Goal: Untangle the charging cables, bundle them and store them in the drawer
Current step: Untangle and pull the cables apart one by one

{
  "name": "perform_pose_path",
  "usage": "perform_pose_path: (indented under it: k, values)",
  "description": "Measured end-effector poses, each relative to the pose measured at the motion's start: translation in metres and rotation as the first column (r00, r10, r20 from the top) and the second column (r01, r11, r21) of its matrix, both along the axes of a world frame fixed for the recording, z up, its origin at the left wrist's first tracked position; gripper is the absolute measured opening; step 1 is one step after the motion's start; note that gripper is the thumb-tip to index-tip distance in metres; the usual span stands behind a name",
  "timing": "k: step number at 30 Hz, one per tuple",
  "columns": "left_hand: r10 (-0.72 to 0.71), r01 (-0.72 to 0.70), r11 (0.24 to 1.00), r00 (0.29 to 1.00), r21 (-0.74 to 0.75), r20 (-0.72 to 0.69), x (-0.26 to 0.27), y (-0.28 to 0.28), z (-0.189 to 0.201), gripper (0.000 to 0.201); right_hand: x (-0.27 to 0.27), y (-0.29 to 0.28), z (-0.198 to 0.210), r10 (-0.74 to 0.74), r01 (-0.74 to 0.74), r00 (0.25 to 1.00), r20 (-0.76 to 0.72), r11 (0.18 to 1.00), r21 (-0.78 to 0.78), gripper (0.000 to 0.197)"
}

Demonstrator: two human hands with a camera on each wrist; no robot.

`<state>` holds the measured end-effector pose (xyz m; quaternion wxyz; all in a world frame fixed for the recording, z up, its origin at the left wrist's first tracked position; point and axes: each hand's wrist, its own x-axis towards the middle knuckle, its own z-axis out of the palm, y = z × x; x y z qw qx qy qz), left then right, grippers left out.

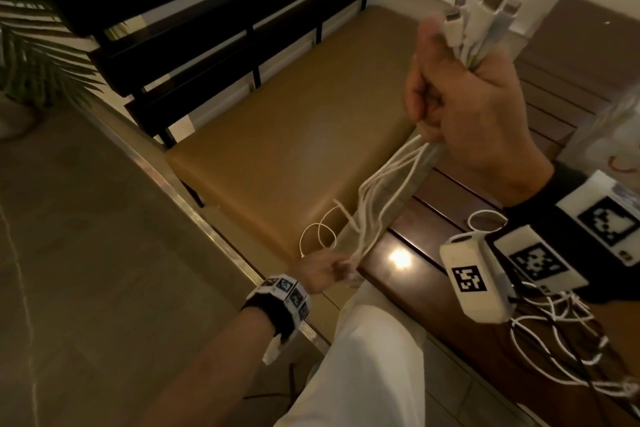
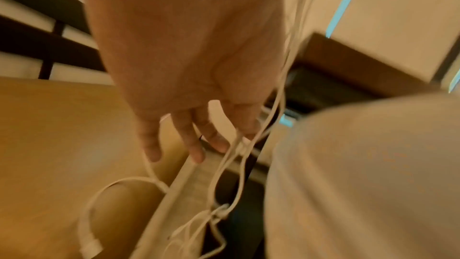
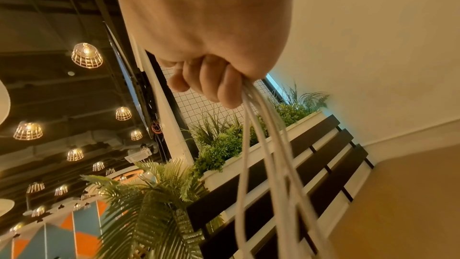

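Observation:
Several white charging cables (image 1: 391, 191) hang as one bunch between my hands. My right hand (image 1: 464, 94) is raised and grips the bunch in a fist, and the connector ends (image 1: 485, 10) stick up out of it. In the right wrist view the cables (image 3: 251, 145) run down from the curled fingers (image 3: 224, 90). Lower down, my left hand (image 1: 322, 270) pinches the strands near my knee. In the left wrist view the cables (image 2: 224, 164) pass the thumb side of my left hand (image 2: 204, 139), and the other fingers hang straight. One loop ends in a plug (image 2: 90, 247). No drawer is in view.
A tan bench cushion (image 1: 277, 135) with a dark slatted backrest (image 1: 207, 10) lies ahead. A dark wooden slatted table (image 1: 433, 194) stands at the right, with more white cable (image 1: 554, 340) loose near its front. My white trouser leg (image 1: 374, 357) is below, and a palm plant (image 1: 34, 45) is at the far left.

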<state>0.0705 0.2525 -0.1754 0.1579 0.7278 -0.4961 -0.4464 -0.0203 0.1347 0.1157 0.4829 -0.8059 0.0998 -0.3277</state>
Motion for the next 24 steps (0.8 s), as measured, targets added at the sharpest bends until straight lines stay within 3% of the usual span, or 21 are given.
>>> perform_pose_path:
  k: [2, 4, 8, 10, 11, 13, 15, 16, 19, 21, 22, 24]
  values:
    - [-0.024, 0.007, 0.99, 0.992, 0.138, 0.126, 0.013, 0.017, -0.027, 0.024, -0.003, 0.001, -0.004, -0.011, 0.01, 1.0, -0.023, 1.0, -0.027, 0.051]
    - [0.065, -0.098, 0.963, 0.988, 0.251, 0.138, 0.028, 0.031, -0.043, 0.029, -0.005, 0.002, -0.008, -0.02, 0.017, 0.998, -0.051, 0.998, -0.056, 0.051]
    - [0.228, -0.292, 0.901, 0.948, 0.321, 0.223, 0.064, 0.041, -0.04, 0.043, -0.006, 0.003, -0.014, -0.039, 0.036, 0.997, -0.065, 0.998, -0.043, 0.052]
    - [0.315, -0.365, 0.908, 0.919, 0.208, 0.237, 0.077, 0.031, -0.018, 0.045, -0.005, 0.005, -0.017, -0.048, 0.044, 0.996, -0.08, 0.998, -0.052, 0.054]
    - [0.39, -0.412, 0.905, 0.903, 0.105, 0.179, 0.08, 0.023, 0.001, 0.047, -0.005, 0.007, -0.018, -0.047, 0.042, 0.995, -0.09, 0.998, -0.053, 0.054]
    - [0.549, -0.562, 0.813, 0.827, -0.156, -0.12, 0.074, 0.004, 0.053, 0.049, -0.007, 0.008, -0.02, -0.036, 0.029, 0.993, -0.113, 0.998, -0.062, 0.054]
    - [0.466, -0.619, 0.691, 0.776, -0.374, -0.425, 0.059, -0.011, 0.114, 0.047, -0.01, 0.007, -0.023, -0.02, 0.017, 0.991, -0.133, 1.0, -0.024, 0.053]
    - [0.332, -0.559, 0.683, 0.811, -0.47, -0.482, 0.048, -0.022, 0.144, 0.049, -0.014, 0.004, -0.025, -0.037, 0.035, 0.99, -0.138, 0.999, -0.02, 0.052]
    - [-0.026, -0.304, 0.731, 0.882, -0.611, -0.47, 0.024, -0.029, 0.203, 0.057, -0.014, 0.003, -0.038, -0.088, 0.081, 0.975, -0.202, 0.996, -0.043, 0.04]
    - [-0.145, -0.191, 0.768, 0.878, -0.611, -0.457, 0.007, -0.036, 0.223, 0.049, -0.027, -0.003, -0.043, -0.197, 0.182, 0.955, -0.22, 0.979, -0.088, 0.037]
    - [-0.16, -0.16, 0.786, 0.881, -0.597, -0.446, -0.002, -0.039, 0.231, 0.043, -0.035, -0.004, -0.044, -0.259, 0.228, 0.933, -0.252, 0.963, -0.145, 0.045]
    - [-0.149, -0.143, 0.806, 0.89, -0.574, -0.431, -0.019, -0.047, 0.237, 0.037, -0.051, -0.006, -0.044, -0.345, 0.285, 0.879, -0.329, 0.933, -0.218, 0.079]
